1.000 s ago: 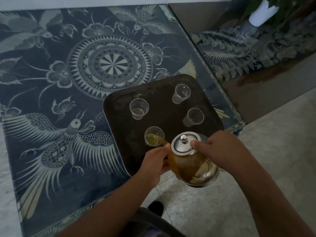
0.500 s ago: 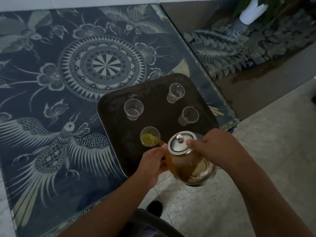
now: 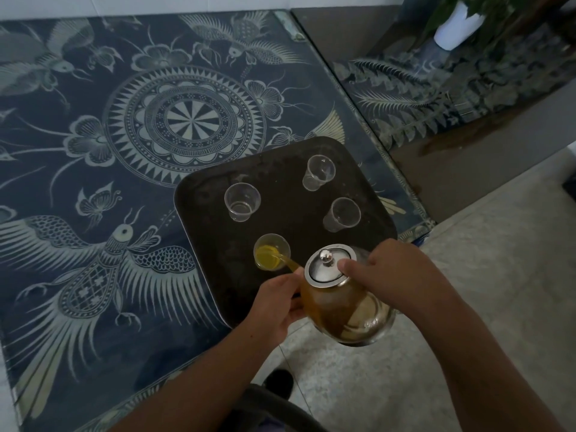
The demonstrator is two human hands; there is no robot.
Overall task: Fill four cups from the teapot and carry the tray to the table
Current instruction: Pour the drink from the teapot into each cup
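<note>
Glass teapot (image 3: 346,304) tilted over dark tray (image 3: 199,210), right hand (image 3: 396,275) gripping it with thumb on steel lid (image 3: 327,266), left hand (image 3: 274,304) clasping its side, tea streaming into nearest plastic cup (image 3: 271,252), three other cups empty.

1. This looks like a home, most likely a sitting or dining area rather than a workplace.
2. A low glass-topped table (image 3: 131,145) covers a dark blue decorative cloth printed with birds, butterflies, flowers and a round sunburst medallion, the sort of ornament kept in a household.
3. A second glass-topped table (image 3: 461,88) stands just beside it, over a fern-leaf pattern.
4. A potted plant in a white pot (image 3: 456,24) stands on that second table.
5. The floor (image 3: 467,307) is pale polished tile, and a white wall runs along the far edge.
6. A dark serving tray (image 3: 199,194) with small clear cups and a glass teapot (image 3: 346,304) of tea points to domestic tea serving.
</note>
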